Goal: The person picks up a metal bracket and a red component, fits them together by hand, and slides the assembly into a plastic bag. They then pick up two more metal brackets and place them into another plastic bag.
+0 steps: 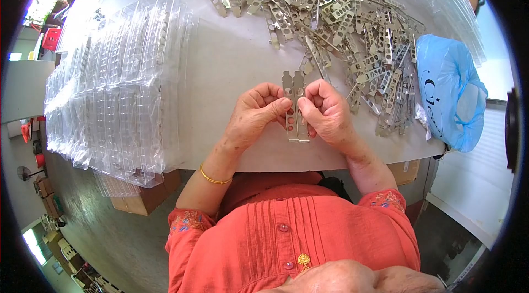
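Note:
Two flat metal brackets (293, 81) with round holes stand side by side between my hands, near the table's front edge. My left hand (258, 114) pinches the left bracket between thumb and fingers. On the other side, my right hand (326, 114) pinches the right one in the same way. The brackets' long edges lie close together, and their bent feet point toward my body. Beyond my hands, a large loose heap of similar metal brackets (344, 15) spreads over the back and right of the table.
Stacked clear plastic trays (118, 86) cover the table's left side. A blue plastic bag (449, 92) sits at the right edge, with more clear plastic (441, 1) behind it. A cardboard box (146, 196) is below the table at left.

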Demonstrator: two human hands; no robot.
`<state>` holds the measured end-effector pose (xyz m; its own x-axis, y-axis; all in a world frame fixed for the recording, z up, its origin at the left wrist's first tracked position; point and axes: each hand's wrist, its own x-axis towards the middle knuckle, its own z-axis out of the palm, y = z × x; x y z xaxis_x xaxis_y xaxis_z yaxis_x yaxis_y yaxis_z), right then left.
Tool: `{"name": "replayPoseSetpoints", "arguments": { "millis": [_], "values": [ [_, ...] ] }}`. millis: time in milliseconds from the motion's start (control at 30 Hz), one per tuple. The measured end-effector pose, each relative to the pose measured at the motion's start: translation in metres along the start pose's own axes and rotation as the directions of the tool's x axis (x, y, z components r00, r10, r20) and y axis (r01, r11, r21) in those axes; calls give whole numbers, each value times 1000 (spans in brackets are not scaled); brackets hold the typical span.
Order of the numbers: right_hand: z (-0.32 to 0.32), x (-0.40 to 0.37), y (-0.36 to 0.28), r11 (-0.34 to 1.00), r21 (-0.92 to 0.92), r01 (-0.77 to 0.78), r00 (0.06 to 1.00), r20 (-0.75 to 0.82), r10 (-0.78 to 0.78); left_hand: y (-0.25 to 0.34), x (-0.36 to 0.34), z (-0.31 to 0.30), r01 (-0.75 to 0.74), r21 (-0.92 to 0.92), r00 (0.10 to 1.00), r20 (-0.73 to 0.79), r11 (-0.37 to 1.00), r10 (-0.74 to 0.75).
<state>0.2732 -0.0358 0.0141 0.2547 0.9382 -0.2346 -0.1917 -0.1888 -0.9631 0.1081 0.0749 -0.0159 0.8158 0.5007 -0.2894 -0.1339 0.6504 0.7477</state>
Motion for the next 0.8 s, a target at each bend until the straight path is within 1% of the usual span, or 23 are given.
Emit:
{"name": "replayPoseSetpoints", "arguments": {
  "millis": [133, 233, 333, 400, 500, 600, 800],
  "values": [
    [1, 0, -1, 1000, -31, 2, 1000, -2, -2, -1, 0, 0, 3, -17, 1000, -3, 1000, -3],
    [0, 0, -1, 999, -30, -12, 1000, -8, 12, -3, 1, -2, 10, -32, 1000, 24, 999, -9],
    [-1, 0, -3, 1000, -13, -17, 1000, 14, 17, -5, 3, -2, -32, -23, 999, 30, 999, 33],
    [-1, 0, -2, 999, -25, -23, 1000, 18, 23, -2, 2, -1, -15, -13, 1000, 14, 1000, 15],
    [-1, 0, -2, 1000, -18, -16, 1000, 18, 16, 0, 1, -1, 19, -9, 999, 29, 1000, -18],
    [-2, 1, 1, 1000, -25, 4, 999, 32, -3, 1, 1, -1, 18, -24, 999, 41, 1000, -17],
    [-1, 0, -2, 1000, -19, -10, 999, 38, 11, 5, -1, 1, 41, -2, 999, 21, 999, -41]
  ]
}}
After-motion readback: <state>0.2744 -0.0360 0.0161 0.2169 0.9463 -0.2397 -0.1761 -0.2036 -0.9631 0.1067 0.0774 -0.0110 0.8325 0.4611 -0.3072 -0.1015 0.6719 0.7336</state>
